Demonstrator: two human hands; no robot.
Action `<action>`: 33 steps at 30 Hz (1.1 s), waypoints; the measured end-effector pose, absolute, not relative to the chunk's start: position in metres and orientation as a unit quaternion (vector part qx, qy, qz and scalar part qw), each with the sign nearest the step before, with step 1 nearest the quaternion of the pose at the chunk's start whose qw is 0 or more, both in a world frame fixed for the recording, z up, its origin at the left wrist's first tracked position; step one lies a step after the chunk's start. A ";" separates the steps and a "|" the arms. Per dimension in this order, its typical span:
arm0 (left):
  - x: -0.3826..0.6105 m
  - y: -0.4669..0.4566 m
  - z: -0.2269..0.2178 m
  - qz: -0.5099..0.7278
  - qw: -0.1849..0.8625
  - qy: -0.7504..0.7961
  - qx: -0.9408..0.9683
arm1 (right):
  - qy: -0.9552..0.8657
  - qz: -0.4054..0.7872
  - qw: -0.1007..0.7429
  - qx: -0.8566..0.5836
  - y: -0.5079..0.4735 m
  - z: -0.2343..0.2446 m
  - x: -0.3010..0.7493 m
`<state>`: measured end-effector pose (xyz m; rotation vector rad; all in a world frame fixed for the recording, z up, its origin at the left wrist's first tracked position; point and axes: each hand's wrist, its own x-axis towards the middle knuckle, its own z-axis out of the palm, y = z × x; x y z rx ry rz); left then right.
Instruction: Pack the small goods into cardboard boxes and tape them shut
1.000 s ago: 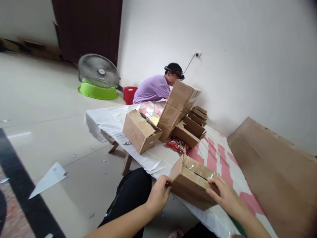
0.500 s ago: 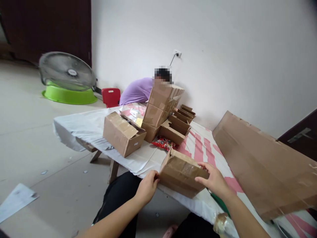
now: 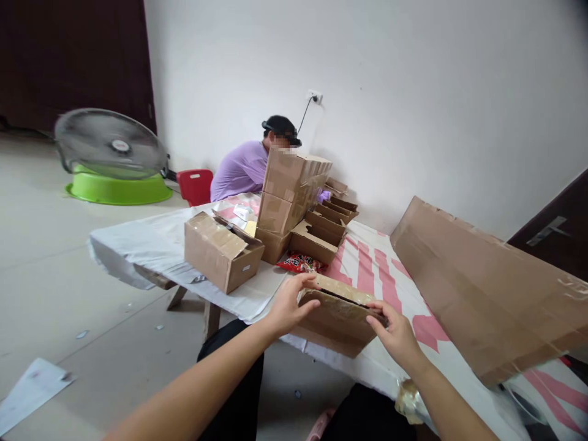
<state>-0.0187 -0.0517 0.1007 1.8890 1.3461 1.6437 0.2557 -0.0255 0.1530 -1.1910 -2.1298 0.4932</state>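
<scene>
A brown cardboard box (image 3: 337, 321) sits at the near edge of the table, with shiny tape on it and a dark gap along its top. My left hand (image 3: 296, 303) grips its upper left corner, fingers over the top and thumb on the near side. At the upper right corner, my right hand (image 3: 390, 327) holds the box edge between thumb and fingers. Just behind lies a red printed packet (image 3: 302, 262). To the left stands another cardboard box (image 3: 223, 254) with its top flaps partly raised.
Stacked boxes (image 3: 285, 196) and open boxes (image 3: 316, 244) fill the table's middle. A person in a purple shirt (image 3: 241, 168) sits behind them. A large cardboard sheet (image 3: 482, 294) leans at right. A tape roll (image 3: 408, 401) is by my right forearm. A fan (image 3: 113, 144) stands on the floor.
My left hand has moved up from the box's lower left side to its top corner. The box's top has parted into a dark gap. The person's head has risen.
</scene>
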 end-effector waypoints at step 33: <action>0.000 -0.031 0.098 0.539 0.174 0.546 0.618 | -0.815 0.170 0.326 -0.447 0.003 0.159 0.262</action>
